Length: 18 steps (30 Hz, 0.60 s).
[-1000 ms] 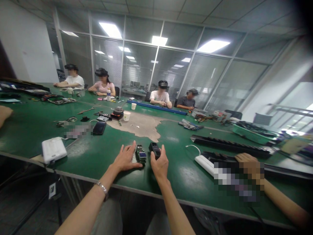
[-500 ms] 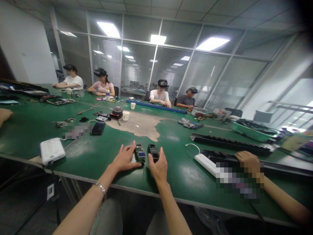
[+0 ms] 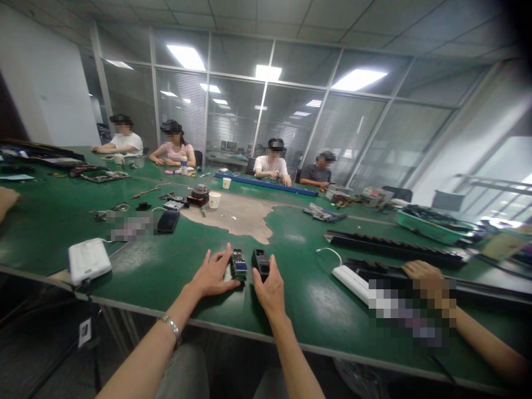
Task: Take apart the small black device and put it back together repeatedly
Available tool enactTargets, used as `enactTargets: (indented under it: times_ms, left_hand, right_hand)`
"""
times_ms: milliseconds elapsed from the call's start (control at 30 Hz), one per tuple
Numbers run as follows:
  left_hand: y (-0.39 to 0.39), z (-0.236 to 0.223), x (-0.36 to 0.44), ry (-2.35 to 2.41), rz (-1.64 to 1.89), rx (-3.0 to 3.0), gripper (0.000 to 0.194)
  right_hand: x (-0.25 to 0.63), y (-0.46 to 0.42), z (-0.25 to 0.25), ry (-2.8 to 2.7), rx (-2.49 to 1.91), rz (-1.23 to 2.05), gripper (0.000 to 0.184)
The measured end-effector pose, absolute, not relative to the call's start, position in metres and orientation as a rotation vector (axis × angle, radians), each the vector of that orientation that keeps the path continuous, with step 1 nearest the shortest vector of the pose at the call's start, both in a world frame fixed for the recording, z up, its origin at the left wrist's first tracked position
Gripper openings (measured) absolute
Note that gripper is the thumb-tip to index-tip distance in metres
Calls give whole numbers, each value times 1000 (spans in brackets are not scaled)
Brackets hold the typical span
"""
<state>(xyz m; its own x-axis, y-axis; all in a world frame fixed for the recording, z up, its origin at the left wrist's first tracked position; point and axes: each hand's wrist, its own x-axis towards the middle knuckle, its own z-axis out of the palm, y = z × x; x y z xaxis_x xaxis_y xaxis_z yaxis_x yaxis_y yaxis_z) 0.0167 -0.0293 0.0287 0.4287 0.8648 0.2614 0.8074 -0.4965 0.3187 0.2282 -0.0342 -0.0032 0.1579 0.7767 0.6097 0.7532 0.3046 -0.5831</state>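
My left hand (image 3: 213,272) lies on the green table with its fingers spread. Its index finger and thumb border a small green circuit board (image 3: 239,269) with a blue-violet display, the thumb at the near end. To the right of it, a black plastic case (image 3: 261,261) sits between the thumb and fingers of my right hand (image 3: 270,288), which closes round its near part. A narrow strip of table separates the board and the case. The undersides of both pieces are hidden.
A white power bank (image 3: 89,260) lies left and a phone (image 3: 168,221) farther back. Paper cups (image 3: 214,200) stand beyond. At right are a white device (image 3: 351,284), black strips (image 3: 394,247) and another person's hand (image 3: 428,280). Several people sit across the table.
The whole view has shifted slightly downward in the picture. Both hands, the board and the case keep nearly the same places relative to one another.
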Motion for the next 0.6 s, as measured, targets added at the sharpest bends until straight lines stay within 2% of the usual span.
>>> enactTargets:
  times_ms: [200, 367, 600]
  left_hand:
    - [-29, 28, 16, 1512, 613, 2516, 114]
    - [-28, 28, 16, 1519, 615, 2510, 116]
    - [-27, 23, 15, 1540, 670, 2512, 117]
  right_hand:
    - [229, -42, 5, -1511, -1467, 97, 72]
    - [222, -40, 30, -1384, -1485, 201, 76]
    - [186, -34, 64, -1480, -1396, 268, 70]
